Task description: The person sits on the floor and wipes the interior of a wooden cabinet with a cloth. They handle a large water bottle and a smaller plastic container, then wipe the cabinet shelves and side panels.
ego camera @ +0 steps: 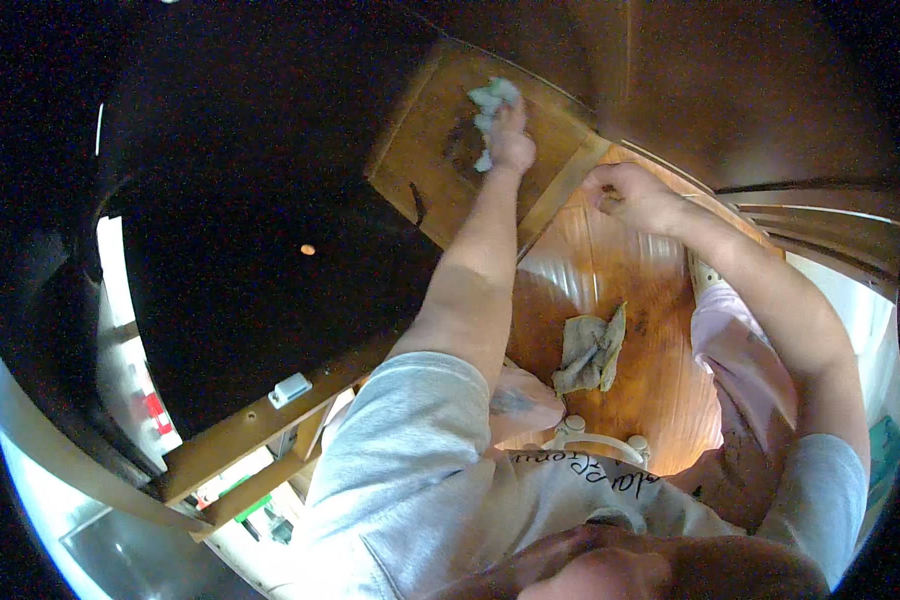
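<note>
My left hand (pixel 511 142) grips a crumpled pale green-white cloth (pixel 487 97). It presses the cloth to the brown inner surface of a wooden compartment (pixel 435 97), beside a dark patch. My left hand looks slightly blurred. Curled fingers of my right hand (pixel 634 196) are at the lighter wooden front edge (pixel 566 184) of that compartment; whether they grip it or only rest against it cannot be made out. On the glossy wood floor (pixel 645 315) below my arms lies a creased grey-yellow rag (pixel 591 351).
A dark wooden panel (pixel 720 90) rises at the upper right. At lower left, a wooden rail (pixel 255 427) carries a small white block (pixel 290 390), with shelved items under it. My bare foot (pixel 525 401) and a white tubular frame (pixel 607 444) are near the rag. Much of the left is dark.
</note>
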The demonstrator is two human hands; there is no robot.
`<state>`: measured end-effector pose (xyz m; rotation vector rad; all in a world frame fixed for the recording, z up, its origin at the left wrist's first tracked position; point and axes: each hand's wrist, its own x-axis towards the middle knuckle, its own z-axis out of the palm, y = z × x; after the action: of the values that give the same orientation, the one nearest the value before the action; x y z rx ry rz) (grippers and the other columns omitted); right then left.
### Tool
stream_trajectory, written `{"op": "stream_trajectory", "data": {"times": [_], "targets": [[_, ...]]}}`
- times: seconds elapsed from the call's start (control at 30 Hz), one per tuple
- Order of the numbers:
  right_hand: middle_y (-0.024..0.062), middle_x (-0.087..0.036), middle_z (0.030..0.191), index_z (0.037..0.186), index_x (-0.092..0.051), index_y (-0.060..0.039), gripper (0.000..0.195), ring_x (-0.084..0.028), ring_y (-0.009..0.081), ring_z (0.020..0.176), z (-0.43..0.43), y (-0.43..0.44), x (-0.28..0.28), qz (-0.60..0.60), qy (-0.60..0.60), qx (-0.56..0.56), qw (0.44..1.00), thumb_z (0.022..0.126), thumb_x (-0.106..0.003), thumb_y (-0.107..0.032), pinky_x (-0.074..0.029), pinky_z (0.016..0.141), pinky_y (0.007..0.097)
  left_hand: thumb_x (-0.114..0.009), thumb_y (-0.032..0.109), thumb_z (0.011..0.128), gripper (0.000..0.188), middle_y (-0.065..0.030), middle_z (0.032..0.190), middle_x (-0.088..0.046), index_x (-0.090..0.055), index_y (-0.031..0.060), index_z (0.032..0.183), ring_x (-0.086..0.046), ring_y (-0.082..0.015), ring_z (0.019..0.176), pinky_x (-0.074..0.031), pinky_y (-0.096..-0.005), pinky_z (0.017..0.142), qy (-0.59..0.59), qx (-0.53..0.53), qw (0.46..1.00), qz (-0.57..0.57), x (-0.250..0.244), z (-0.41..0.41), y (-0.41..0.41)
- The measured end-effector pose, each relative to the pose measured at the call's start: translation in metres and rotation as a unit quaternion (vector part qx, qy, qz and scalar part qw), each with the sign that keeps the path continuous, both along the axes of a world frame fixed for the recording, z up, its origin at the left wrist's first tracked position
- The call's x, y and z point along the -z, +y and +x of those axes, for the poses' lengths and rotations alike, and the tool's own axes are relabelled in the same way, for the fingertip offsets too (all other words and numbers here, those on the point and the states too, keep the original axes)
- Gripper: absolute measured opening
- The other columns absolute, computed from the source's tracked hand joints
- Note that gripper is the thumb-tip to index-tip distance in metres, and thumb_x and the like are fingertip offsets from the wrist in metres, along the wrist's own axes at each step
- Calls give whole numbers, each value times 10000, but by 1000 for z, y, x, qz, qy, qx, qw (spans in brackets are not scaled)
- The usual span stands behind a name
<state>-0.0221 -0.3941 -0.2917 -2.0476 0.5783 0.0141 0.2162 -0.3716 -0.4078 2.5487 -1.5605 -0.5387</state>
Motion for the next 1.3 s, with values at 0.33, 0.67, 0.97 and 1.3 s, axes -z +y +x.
{"op": "stream_trajectory", "data": {"times": [0.33,0.67,0.97,1.3], "targets": [[43,-159,1522,1400,-302,-111,694,-201,227,1388,29,45,63,-204,159,-135,956,771,-578,-17,-300,1082,387,-555,213,842,778,-239,1480,-155,-97,97,1461,-257,-420,1318,-302,-488,1040,-149,-253,927,233,1,78,107],[-6,-140,1531,1428,-265,-175,686,-193,215,1394,17,38,98,-192,206,-134,950,807,-519,-29,-318,1068,413,-436,293,941,643,-242,1446,-231,-120,30,1435,-263,-367,1331,-245,-518,1074,-125,-359,900,215,-14,89,75],[17,-150,1526,1412,-285,-167,712,-166,217,1400,19,45,96,-171,145,-126,966,780,-592,-54,-315,1066,450,-461,280,909,740,-288,1425,-240,-42,-62,1415,-287,-395,1317,-296,-466,1047,-205,-233,879,362,-11,166,90],[48,-155,1524,1419,-254,-132,794,-220,248,1383,26,45,56,-163,177,-127,962,728,-630,-28,-331,1059,397,-504,331,876,874,-282,1382,-351,30,-147,1377,-372,-382,1278,-339,-445,1014,-116,-230,871,418,0,49,107]]}}
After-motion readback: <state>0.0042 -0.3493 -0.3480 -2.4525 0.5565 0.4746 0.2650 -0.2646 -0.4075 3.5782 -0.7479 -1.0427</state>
